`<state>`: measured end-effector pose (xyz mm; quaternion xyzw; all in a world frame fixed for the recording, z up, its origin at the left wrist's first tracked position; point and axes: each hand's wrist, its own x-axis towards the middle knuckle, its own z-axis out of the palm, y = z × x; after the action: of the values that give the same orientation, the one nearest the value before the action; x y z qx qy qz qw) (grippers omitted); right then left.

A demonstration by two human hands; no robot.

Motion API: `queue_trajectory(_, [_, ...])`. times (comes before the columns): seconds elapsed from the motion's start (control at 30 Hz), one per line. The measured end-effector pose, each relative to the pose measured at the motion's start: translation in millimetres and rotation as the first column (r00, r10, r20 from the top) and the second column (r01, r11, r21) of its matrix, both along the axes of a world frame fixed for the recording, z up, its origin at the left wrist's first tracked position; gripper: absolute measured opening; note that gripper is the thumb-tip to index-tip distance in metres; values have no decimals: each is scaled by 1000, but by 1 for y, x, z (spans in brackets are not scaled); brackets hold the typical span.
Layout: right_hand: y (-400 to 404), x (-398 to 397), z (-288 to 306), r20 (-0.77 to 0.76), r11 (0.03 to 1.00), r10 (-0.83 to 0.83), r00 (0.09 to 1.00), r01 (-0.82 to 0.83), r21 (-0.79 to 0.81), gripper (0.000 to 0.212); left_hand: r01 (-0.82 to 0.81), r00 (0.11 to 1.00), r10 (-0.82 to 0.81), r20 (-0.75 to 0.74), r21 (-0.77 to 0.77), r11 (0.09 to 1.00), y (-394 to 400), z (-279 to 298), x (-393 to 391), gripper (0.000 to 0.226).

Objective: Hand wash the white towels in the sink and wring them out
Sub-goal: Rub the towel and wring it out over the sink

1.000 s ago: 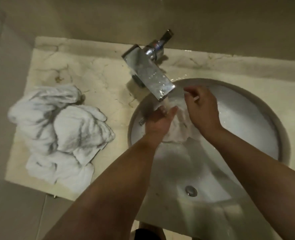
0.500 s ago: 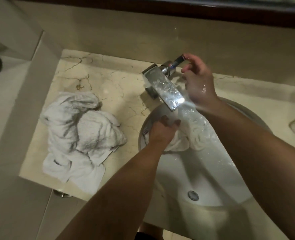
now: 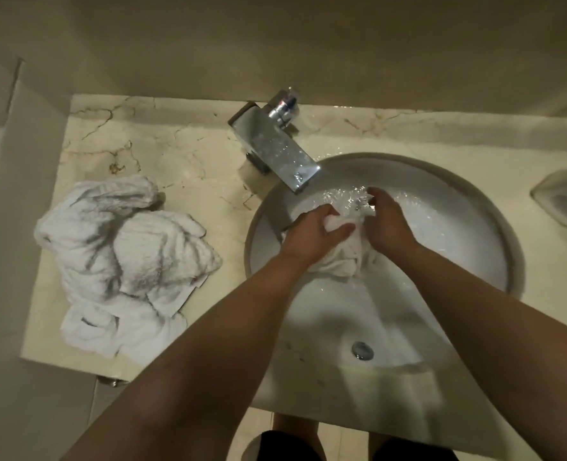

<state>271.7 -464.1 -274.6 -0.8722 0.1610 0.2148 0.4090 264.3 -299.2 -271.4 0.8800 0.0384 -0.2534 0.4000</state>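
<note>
Marble bench [image 3: 175,154], beige wall, round white sink [image 3: 475,227] — chrome tap [image 3: 275,151] running. Wet white towel [image 3: 342,254] bunched in the basin, left hand [image 3: 312,237] and right hand [image 3: 388,224] both gripping it. Crumpled towels [image 3: 122,261] heaped on bench.

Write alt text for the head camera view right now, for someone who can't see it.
Seen from above, a left hand and right hand grip a wet white towel in a round white sink below a chrome faucet. More crumpled white towels lie on the marble counter to the left.
</note>
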Motion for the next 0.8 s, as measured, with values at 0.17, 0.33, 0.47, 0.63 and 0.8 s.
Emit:
queue_trajectory(0.17, [-48,-36,-31,-380,909,318,869,-393,-138,82,209,975,-205,83,-44,977,-26,-4,0,35])
queue_trajectory(0.33, [-78,-40,-36,-380,925,259,888,-341,-167,22,240,965,-233,119,-50,969,-28,-14,-1,48])
queue_trajectory(0.47, [-99,-42,-19,-212,903,92,973,-171,-394,24,238,971,-238,-5,-5,971,-16,-26,3,72])
queue_trajectory(0.63, [-91,-46,-14,-67,732,132,989,-143,-666,28,127,966,-172,192,229,965,-26,-39,1,53])
queue_trajectory(0.8, [-65,-51,-44,77,868,369,926,-314,-384,69,331,832,-420,363,284,900,-46,-64,-13,50])
